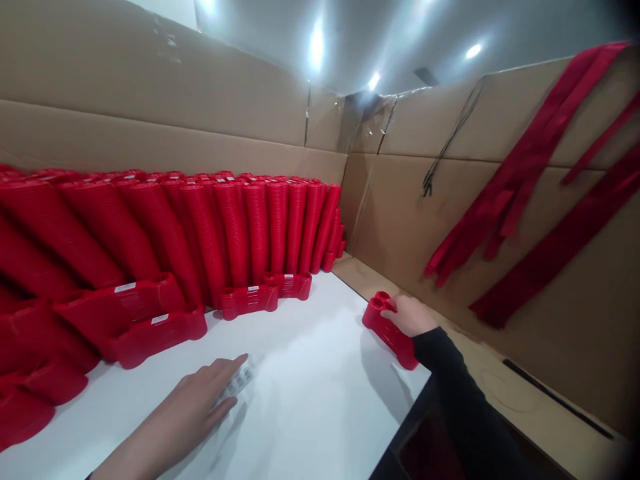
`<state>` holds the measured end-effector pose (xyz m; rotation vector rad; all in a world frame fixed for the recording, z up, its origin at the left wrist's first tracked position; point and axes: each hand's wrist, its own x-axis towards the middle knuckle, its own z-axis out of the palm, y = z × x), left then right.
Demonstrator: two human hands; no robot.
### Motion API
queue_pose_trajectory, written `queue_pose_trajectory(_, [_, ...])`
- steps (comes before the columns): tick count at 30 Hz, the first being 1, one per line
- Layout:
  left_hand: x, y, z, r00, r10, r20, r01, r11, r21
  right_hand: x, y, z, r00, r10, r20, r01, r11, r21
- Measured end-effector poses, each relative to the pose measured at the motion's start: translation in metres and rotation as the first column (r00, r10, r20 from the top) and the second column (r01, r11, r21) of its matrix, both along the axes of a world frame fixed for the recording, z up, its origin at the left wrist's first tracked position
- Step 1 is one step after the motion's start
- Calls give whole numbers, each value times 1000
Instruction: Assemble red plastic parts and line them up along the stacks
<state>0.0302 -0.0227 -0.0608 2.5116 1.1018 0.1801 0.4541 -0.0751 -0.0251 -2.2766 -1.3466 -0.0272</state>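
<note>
My left hand (200,393) is closed with its thumb below a small sheet of printed labels (240,380), held over the white table (310,400). Near the table's right edge, my right hand (410,316) grips the top of a red plastic piece with rounded, ring-like ends (393,339). Whether that is one piece or two together, I cannot tell. To the left, similar red pieces bearing small white labels stand on the table, among them a labelled red piece (250,301) and a larger labelled one (160,333).
Tall ribbed stacks of red pieces (230,227) line the table's back and left. Cardboard walls (225,143) enclose the back and right. Red fabric strips (505,187) and a thin dark cord (447,147) hang on the right wall.
</note>
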Motion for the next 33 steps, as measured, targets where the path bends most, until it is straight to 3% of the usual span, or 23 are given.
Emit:
queue_pose_trajectory(8, [0,-7,1,999,23,-28,-23,1000,-8,10,8,-30,999,4,38,5,971,-238])
queue_pose_trajectory(13, [-1,-7,7,999,31,-31,-31,999,-20,7,10,-30,998,56,-11,-57,946,-320])
queue_pose_trajectory(17, [2,-8,11,999,18,-29,-19,999,-43,-13,18,-26,991,132,-25,-132,921,-365])
queue_pose_trajectory(20, [1,-6,12,1000,-1,7,2,999,-35,-47,35,-27,966,256,-29,-247,889,-385])
queue_pose_trajectory(23, [-3,-1,12,999,11,43,-12,1000,5,-95,62,-28,901,432,-28,-407,822,-397])
queue_pose_trajectory(28, [-18,13,10,986,126,112,-136,987,85,-188,110,-25,714,700,-24,-644,644,-413])
queue_pose_trajectory(33, [-27,24,15,928,253,274,-294,948,119,-263,130,-21,562,827,-7,-747,503,-435])
